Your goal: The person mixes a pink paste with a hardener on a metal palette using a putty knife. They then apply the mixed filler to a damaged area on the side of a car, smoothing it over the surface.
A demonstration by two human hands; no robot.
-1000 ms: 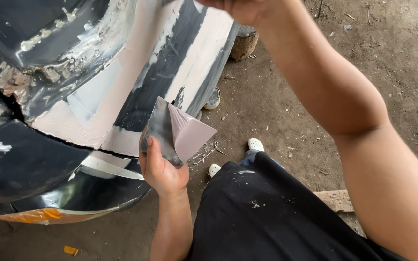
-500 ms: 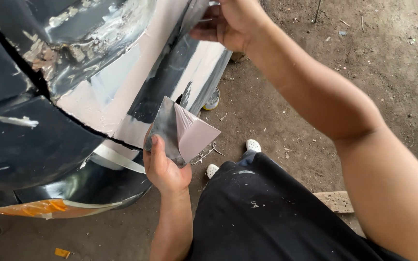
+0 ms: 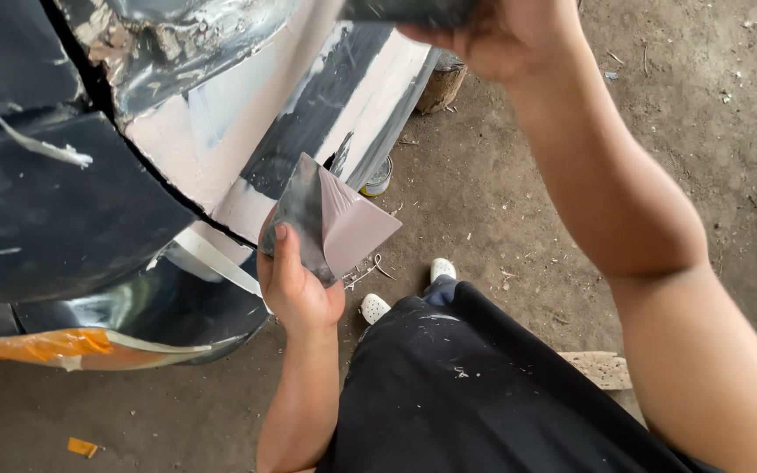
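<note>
Right hand (image 3: 492,35) now lower at 12 o'clock, fingers clamped on dark sanding block (image 3: 409,10) against filler-patched car panel (image 3: 247,114). Left hand (image 3: 295,285) pinches folded sandpaper sheet (image 3: 330,219) at centre. Risk: slanted block gouges soft filler; loose sheet slips onto dirt floor (image 3: 571,201).

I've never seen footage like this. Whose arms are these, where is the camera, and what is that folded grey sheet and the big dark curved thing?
There is no machine here: a person wears a camera on the head, so you look down along their own bare arms. The left hand holds a folded grey sheet, which looks like sandpaper, one corner turned over to show its paler side. The right hand is raised near the top edge, gripping something dark that is mostly cut off. In front is a dark car body panel, cracked, with broad patches of pale filler. Below are dark trousers, white shoes and a dirt floor with a small tin.
</note>
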